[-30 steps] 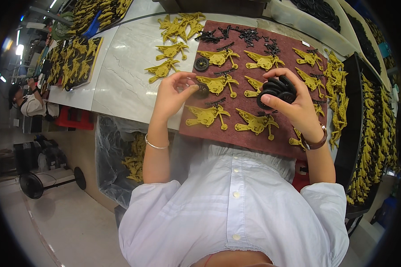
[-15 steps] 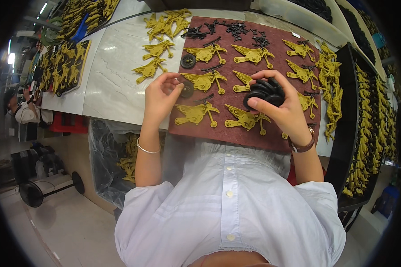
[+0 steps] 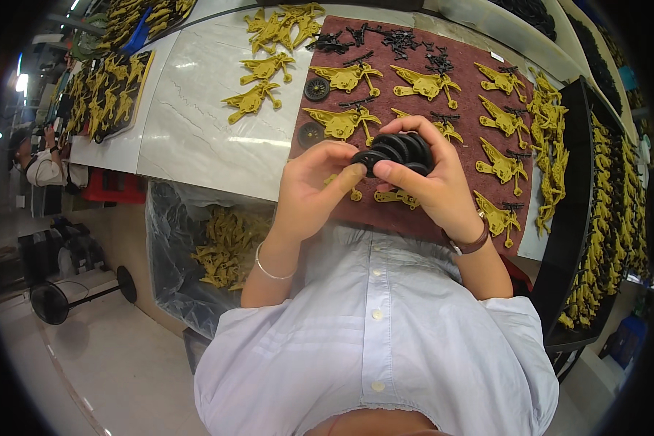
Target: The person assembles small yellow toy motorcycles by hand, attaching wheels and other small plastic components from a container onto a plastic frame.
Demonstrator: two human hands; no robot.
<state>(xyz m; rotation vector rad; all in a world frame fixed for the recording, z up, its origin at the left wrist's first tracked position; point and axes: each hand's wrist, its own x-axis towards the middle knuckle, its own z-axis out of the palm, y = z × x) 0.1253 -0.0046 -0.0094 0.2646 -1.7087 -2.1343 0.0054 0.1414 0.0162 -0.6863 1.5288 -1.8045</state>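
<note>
My right hand [image 3: 439, 182] is closed round a bunch of several small black wheels [image 3: 405, 151]. The fingers of my left hand [image 3: 320, 182] pinch one black wheel [image 3: 368, 160] at the left side of that bunch. Both hands are over the front of a dark red mat [image 3: 461, 94]. Rows of yellow plastic frame parts [image 3: 426, 83] lie on it, each near a thin black piece. Two loose wheels lie along the mat's left side, an upper wheel [image 3: 317, 89] and a lower wheel [image 3: 311, 134]. My hands hide some parts in the near row.
Small black parts [image 3: 400, 42] are heaped at the mat's far edge. Yellow parts [image 3: 253, 100] lie on the marble-patterned table [image 3: 196, 109], left. A dark rack [image 3: 570, 211] full of yellow parts stands right. A plastic-lined bin [image 3: 174, 269] sits below, left. Another person [image 3: 43, 163] is far left.
My left hand has moved right, away from the lower loose wheel, to the wheels in my right hand. My right hand has come slightly left, and the loose wheel stays on the mat.
</note>
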